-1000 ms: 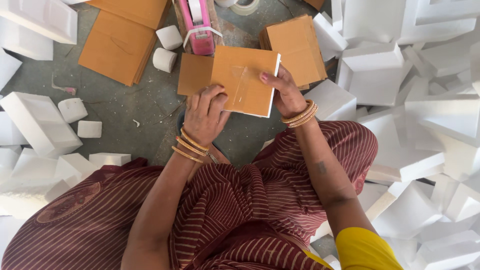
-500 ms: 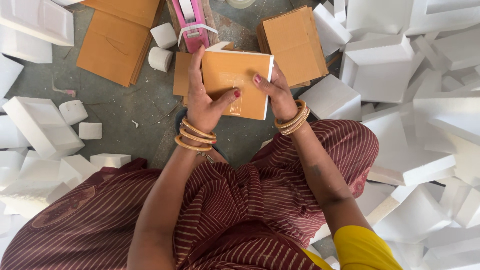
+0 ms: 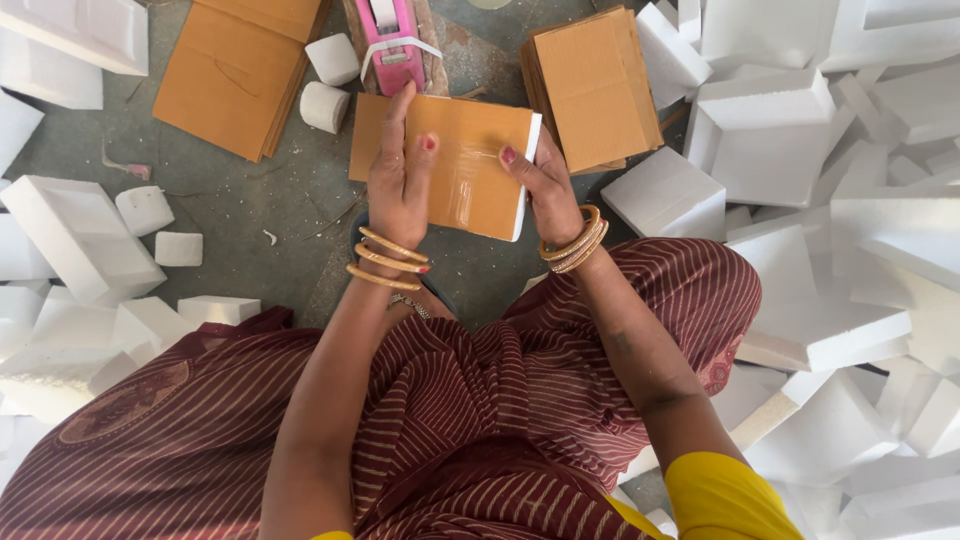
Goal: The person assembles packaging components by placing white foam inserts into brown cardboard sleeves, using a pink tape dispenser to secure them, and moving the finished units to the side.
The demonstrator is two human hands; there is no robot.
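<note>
Cardboard fills the middle of the head view: a flat brown cardboard piece [image 3: 462, 160] backed by white foam along its right edge is held up above the grey floor [image 3: 250, 215], just in front of the person's lap. The left hand [image 3: 400, 175] lies over the piece's left part, its forefinger stretched straight up along the surface towards the top edge and the other fingers curled lightly against the board, so the hand is pressing it flat, not clenched. The right hand [image 3: 548, 185] grips the right lower edge, thumb on the front face and the other fingers wrapped behind the foam backing (those behind cannot be seen). A glossy strip of clear tape runs down the board between the two hands. Both wrists carry golden bangles.

Just above the held piece, touching or nearly touching its top edge, sits a pink tape dispenser [image 3: 392, 45]. Left of it lie two small white foam cylinders [image 3: 328, 85], and beyond them a stack of flat cardboard sheets [image 3: 235, 70]. To the right stands another cardboard stack [image 3: 590, 90]. White foam blocks [image 3: 780, 140] are heaped all along the right side, with more foam trays [image 3: 75, 235] scattered at the left. The maroon striped garment [image 3: 450, 400] covers the lower part of the view.
</note>
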